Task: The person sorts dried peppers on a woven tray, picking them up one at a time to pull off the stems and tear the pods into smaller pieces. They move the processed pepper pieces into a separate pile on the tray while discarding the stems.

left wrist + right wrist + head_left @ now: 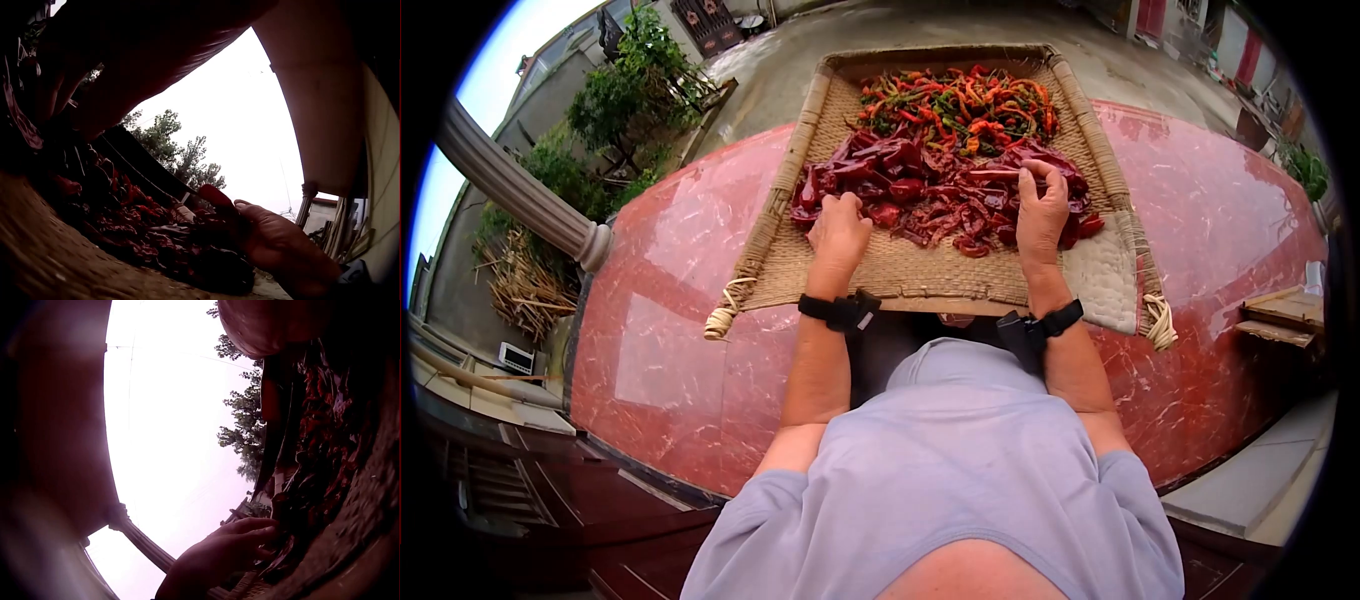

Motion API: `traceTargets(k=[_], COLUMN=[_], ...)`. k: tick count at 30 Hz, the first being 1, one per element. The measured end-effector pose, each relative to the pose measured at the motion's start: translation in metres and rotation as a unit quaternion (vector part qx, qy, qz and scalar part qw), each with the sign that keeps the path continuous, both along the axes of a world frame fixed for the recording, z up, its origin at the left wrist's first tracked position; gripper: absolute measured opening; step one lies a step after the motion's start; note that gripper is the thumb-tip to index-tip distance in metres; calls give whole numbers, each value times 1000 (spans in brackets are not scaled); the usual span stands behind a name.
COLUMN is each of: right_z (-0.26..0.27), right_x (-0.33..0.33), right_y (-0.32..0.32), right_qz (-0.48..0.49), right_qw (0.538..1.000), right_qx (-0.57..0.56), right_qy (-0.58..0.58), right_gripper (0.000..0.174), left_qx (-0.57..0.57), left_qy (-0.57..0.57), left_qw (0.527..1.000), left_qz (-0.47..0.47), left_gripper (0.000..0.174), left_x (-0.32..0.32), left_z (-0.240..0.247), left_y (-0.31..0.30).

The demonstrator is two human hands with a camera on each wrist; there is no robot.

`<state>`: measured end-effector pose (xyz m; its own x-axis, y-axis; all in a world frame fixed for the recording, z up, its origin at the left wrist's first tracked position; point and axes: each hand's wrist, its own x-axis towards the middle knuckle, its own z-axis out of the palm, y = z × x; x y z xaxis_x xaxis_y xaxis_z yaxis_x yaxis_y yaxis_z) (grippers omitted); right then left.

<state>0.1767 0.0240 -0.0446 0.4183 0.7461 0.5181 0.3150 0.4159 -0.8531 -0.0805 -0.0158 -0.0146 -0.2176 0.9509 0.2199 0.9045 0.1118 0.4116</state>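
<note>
A shallow woven tray (920,285) is in front of the person, holding wrinkled dark red peppers (870,165) near its middle. Between thumb and forefinger, the right hand (1043,215) pinches a dried red pepper (995,174), raised over the right part of the pile. At the pile's left edge, the left hand (840,235) reaches down with bent fingers; its fingertips are hidden, and I cannot tell whether they grip a pepper. The left wrist view shows the right hand (275,234) beside the peppers; the right wrist view shows the left hand (219,556) close to them.
Smaller orange, red and green chillies (965,105) lie in the tray's far part. A pale patch (1100,275) covers its near right corner. Polished red floor (670,330) surrounds it. A column (530,190) stands left, and a wooden piece (1285,315) is at right.
</note>
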Motion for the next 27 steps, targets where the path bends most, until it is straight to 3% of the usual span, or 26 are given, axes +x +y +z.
traceTargets(k=[1,4,7,9,15,19,21,24,27], right_z=[-4,-5,-10,-8,7,9,4,19,15], right_x=[2,5,6,3,1,-1,-4,-18,-21], right_y=[4,3,7,5,-5,-5,-2,-20,-19], right_qz=[-31,-73,-137,-207,-175,-50,40,226,325], right_qw=[999,997,986,968,968,974,974,969,944], right_qx=[15,12,18,31,94,153,148,24,-12], right_qy=[-5,-34,-97,-136,-153,-160,-169,-94,-56], right_gripper=[15,16,20,22,23,23,24,27,30], left_qx=[-21,-82,-88,-93,-80,43,26,13,13], left_qy=[41,78,93,87,107,24,-44,-170,-238], left_qw=[998,993,991,991,990,999,996,969,944], left_qz=[39,39,39,31,41,-8,-76,-177,-226], left_gripper=[26,39,38,27,19,20,21,22,21], left_x=[-5,-21,-22,-21,-26,-14,4,29,52], left_z=[1,-11,-20,-25,-29,-8,12,13,17], left_y=[-2,6,7,10,11,0,-11,-12,-15])
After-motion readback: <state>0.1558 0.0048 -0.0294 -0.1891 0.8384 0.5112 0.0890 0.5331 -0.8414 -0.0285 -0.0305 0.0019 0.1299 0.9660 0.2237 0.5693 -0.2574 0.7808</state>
